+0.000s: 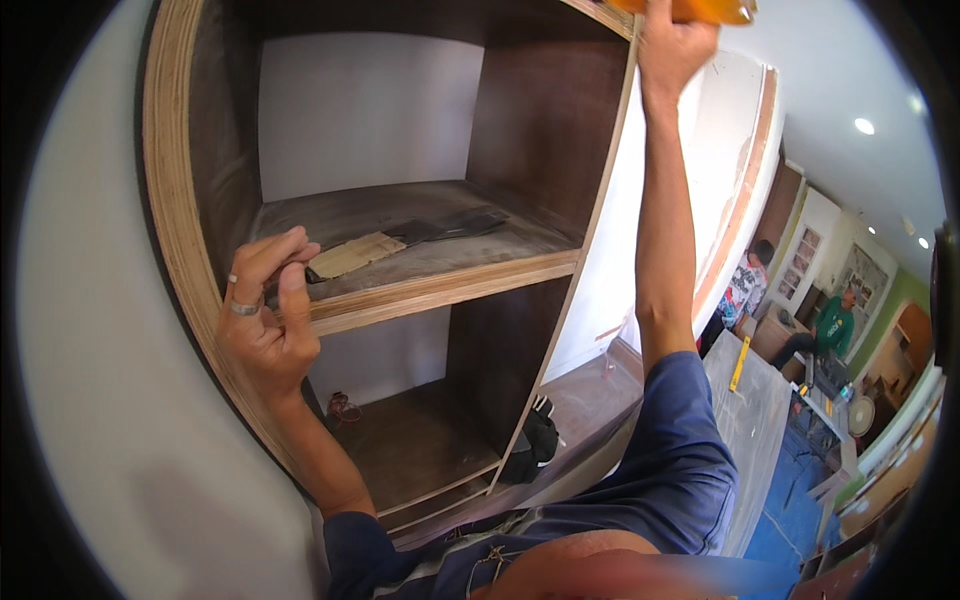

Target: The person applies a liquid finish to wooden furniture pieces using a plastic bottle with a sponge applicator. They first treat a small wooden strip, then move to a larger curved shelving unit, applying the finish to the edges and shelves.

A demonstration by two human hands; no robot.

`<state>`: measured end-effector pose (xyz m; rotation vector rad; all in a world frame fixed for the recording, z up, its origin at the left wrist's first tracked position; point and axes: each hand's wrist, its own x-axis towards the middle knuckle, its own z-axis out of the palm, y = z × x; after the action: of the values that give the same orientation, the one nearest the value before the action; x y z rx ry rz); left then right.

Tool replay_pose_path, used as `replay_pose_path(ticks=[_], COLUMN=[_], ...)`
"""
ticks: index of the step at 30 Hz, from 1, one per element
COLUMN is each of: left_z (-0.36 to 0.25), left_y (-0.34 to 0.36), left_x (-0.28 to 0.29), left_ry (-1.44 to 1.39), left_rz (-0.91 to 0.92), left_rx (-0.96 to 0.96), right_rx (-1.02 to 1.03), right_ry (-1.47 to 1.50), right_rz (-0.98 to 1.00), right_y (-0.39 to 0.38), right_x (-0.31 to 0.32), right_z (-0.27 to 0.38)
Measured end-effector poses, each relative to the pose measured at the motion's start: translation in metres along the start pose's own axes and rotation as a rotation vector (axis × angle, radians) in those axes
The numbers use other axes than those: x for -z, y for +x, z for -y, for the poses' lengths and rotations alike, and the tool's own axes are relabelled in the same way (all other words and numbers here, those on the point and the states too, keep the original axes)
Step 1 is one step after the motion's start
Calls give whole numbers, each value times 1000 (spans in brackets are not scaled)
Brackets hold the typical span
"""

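Note:
My right hand [676,52] is raised high at the top edge, its fingers closed on a glossy orange-yellow object [715,10]. Most of that object is cut off by the picture's edge, so its kind does not show. In front of the left side of a wooden cabinet [440,285], my left hand [268,325] is held up with curled fingers, the thumb apart from them and nothing visible between. Just beyond its fingertips, a tan, worn sheet [355,255] lies on the cabinet's dusty middle shelf, beside dark flat strips [460,224].
Below the shelf, a small reddish coil [343,408] sits in the lower compartment. A black bag [532,442] stands right of the cabinet. A yellow level [740,363] lies on a covered table [735,410]. Two people [833,322] are farther back at right.

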<state>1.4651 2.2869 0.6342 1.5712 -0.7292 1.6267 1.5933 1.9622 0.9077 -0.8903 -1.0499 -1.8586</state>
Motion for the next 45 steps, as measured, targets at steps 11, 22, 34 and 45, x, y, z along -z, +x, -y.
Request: replay_pose_path(ticks=[11,22,34,45], left_z=[0,1,0,2], left_y=[3,4,4,2], left_x=[-5,-5,-5,-6], left_ry=[-35,-74,-66,-52], left_rz=[-85,-95,-115,-124], left_rx=[-45,-70,-85,-72], right_rx=[38,15,64,-293], right_ry=[-9,-17,-33,330], right_rz=[-11,25,81,36], right_y=[3,-3,-9,6], right_x=[-15,-5,3,44], right_z=[1,1,-13,-18])
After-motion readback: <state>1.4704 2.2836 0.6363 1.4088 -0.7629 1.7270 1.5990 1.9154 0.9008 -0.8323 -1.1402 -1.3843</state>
